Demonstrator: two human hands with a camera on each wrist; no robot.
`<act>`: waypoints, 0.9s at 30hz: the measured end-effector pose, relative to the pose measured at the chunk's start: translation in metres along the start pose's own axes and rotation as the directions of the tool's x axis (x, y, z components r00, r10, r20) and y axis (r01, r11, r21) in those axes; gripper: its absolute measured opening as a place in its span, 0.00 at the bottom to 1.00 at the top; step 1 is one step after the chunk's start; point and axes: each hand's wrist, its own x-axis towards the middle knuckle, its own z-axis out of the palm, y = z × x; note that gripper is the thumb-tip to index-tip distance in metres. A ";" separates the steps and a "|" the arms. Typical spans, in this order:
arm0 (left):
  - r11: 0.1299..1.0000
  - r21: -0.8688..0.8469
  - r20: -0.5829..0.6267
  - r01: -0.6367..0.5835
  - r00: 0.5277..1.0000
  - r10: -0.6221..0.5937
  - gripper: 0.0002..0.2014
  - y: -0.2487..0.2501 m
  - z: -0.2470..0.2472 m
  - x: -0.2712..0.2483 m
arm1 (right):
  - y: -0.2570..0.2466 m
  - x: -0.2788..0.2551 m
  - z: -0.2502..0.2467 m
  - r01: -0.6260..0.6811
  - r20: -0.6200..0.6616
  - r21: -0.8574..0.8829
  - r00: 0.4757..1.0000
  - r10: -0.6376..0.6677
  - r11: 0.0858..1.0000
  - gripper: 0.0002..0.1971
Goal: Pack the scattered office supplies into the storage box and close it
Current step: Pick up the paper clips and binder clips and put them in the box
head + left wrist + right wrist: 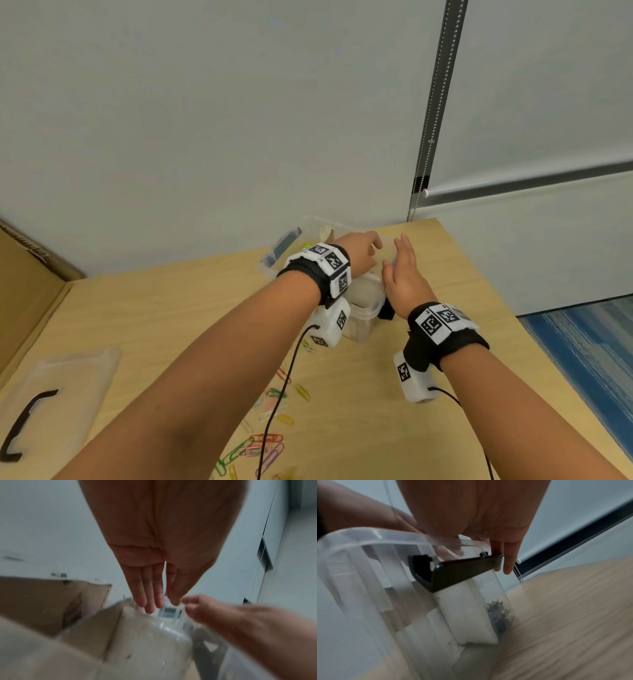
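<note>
Nearest the camera in the head view, a scatter of coloured wire paper clips (270, 431) lies on the pale wooden tabletop (359, 394), between the two forearms and not yet packed. To the left lies a frosted translucent plastic lid with a black latch handle (58, 401), flat on the tabletop and well apart from the box, so closing is judged a later step.

Further out stands the clear plastic storage box (359, 322), open at the top. The right wrist view shows white packets and a small heap of dark metal pieces, perhaps binder clips, already inside, and a black hinged latch (458, 573) swung outward on its side wall.

The left hand (359, 253) reaches over the box with its fingers (147, 595) straight and together, pointing down toward the interior; it is released and grasps nothing that shows. The right hand (404, 270) stands edge-up at the box's right side, fingers extended along the rim just above the latch, also released. The right hand probably steadies the box while the left settles the contents, though whether either palm actually presses the plastic cannot be told.

Beyond the box, a second clear container holding a dark flat item (284, 246) sits against the white wall.
</note>
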 end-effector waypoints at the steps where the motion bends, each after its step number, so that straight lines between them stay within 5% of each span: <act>1: 0.999 -0.043 -0.025 -0.020 1.000 0.019 0.16 -0.002 -0.008 -0.010 | 0.000 0.000 0.000 -0.001 0.006 -0.017 1.000 0.001 1.000 0.28; 5: 0.993 -0.074 -0.213 -0.096 0.974 0.079 0.13 -0.014 -0.024 -0.069 | -0.004 0.003 0.000 -0.039 0.001 -0.117 0.999 0.040 0.992 0.27; 10: 0.996 0.029 -0.357 -0.086 0.930 0.090 0.15 -0.037 0.016 -0.152 | -0.023 -0.015 0.008 -0.080 -0.062 -0.303 0.996 0.064 0.950 0.30; 15: 0.999 0.016 -0.312 -0.045 0.949 0.048 0.13 -0.080 0.068 -0.225 | -0.061 -0.061 0.039 0.192 -0.103 -0.353 0.965 -0.242 0.916 0.31; 19: 0.999 -0.038 -0.327 0.025 0.944 -0.036 0.11 -0.132 0.082 -0.273 | -0.086 -0.095 0.071 0.432 0.001 -0.306 0.891 -0.453 0.848 0.27; 23: 0.969 -0.149 -0.394 0.197 0.887 -0.241 0.12 -0.189 0.075 -0.319 | -0.103 -0.121 0.105 0.556 0.151 -0.241 0.831 -0.536 0.795 0.22; 27: 0.895 -0.172 -0.331 0.411 0.832 -0.446 0.16 -0.238 0.069 -0.355 | -0.121 -0.137 0.148 0.673 0.299 -0.164 0.731 -0.613 0.721 0.13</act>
